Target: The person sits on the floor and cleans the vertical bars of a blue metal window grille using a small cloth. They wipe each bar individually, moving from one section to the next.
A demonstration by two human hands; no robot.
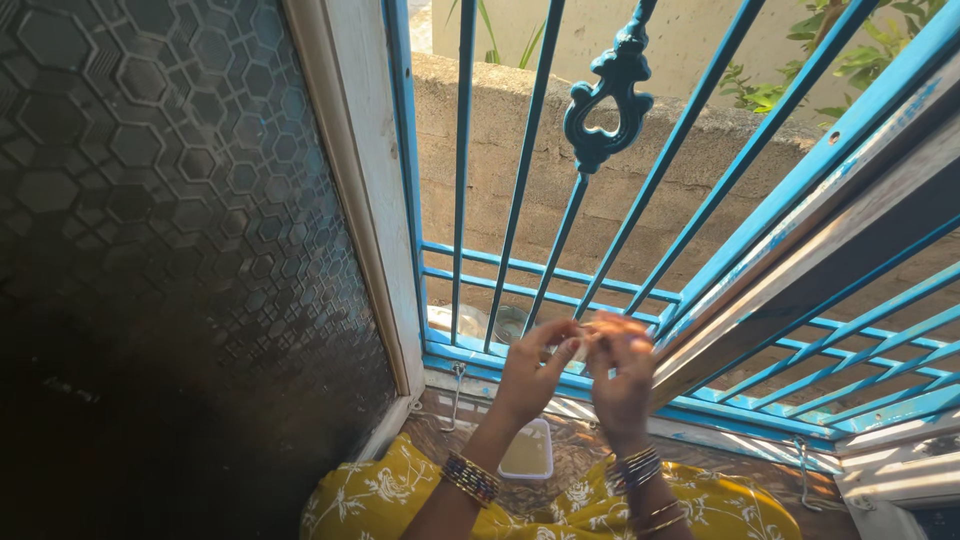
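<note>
While both hands meet in front of the blue window grille [640, 200], the left hand [530, 372] and right hand [622, 375] pinch a small pale thing [581, 347] between their fingertips; it is too small and too hidden to say what it is. Left fingers [556, 335] curl in from the left with the thumb up under them, nearly closed on that thing. Right fingers [612, 335] bend over it from the other side, also nearly closed, the back of the hand facing the camera. Both wrists carry stacked bangles [470, 478], and yellow flowered cloth [380, 495] covers the lap below. Under the hands, on the sill [590, 455], stands a small white tub [528, 452] holding something pale and yellowish. Beyond the bars, on the outer ledge, lies a round glass dish [510, 322]. To the left stands a dark patterned glass pane [180, 220] in a white frame [365, 190]. Outside, a rough grey wall [520, 130] runs across, with green leaves [850, 60] at the upper right.
</note>
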